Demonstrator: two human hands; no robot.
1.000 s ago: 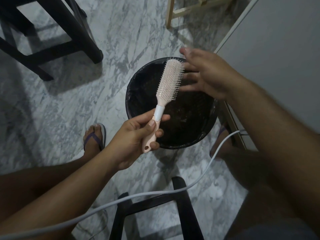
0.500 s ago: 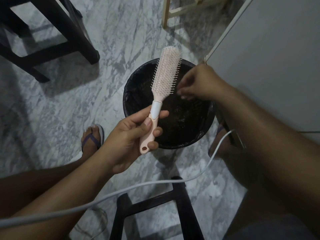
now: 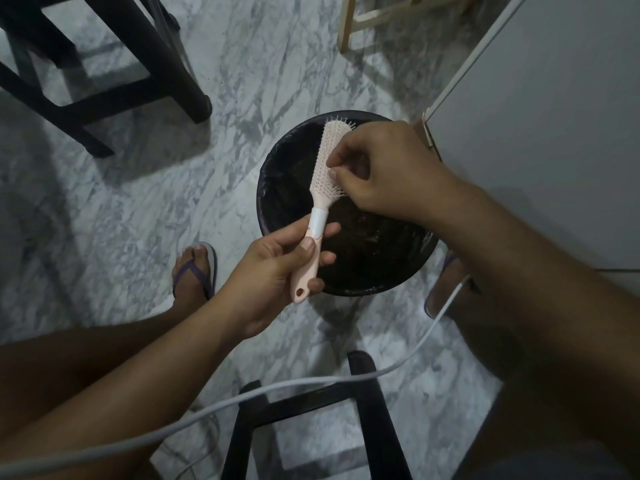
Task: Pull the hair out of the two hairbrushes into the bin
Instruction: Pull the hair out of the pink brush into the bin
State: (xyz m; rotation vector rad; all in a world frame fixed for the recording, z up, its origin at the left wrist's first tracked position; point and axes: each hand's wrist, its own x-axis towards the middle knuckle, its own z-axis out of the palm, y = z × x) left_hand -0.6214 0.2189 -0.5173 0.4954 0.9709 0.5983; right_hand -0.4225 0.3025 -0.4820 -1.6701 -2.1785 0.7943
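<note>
A pink hairbrush point(image 3: 322, 168) with a white collar is held over a round black bin point(image 3: 277, 188) lined with a dark bag. My left hand point(image 3: 273, 271) grips the brush by its handle, head pointing up and away from me. My right hand point(image 3: 384, 171) lies over the right side of the brush head, its fingertips curled and pinching in among the bristles. Any hair between the fingers is too fine to make out. Only one hairbrush is in view.
The bin stands on a grey marble floor between my feet in sandals point(image 3: 195, 271). A black stool point(image 3: 104, 64) stands at the back left, another black frame point(image 3: 311, 410) close below. A white cable point(image 3: 242, 400) crosses the foreground. A white cabinet point(image 3: 554, 116) rises on the right.
My right hand has moved from beside the brush head onto its bristles and closed its fingertips there. The brush head has shifted slightly lower over the bin.
</note>
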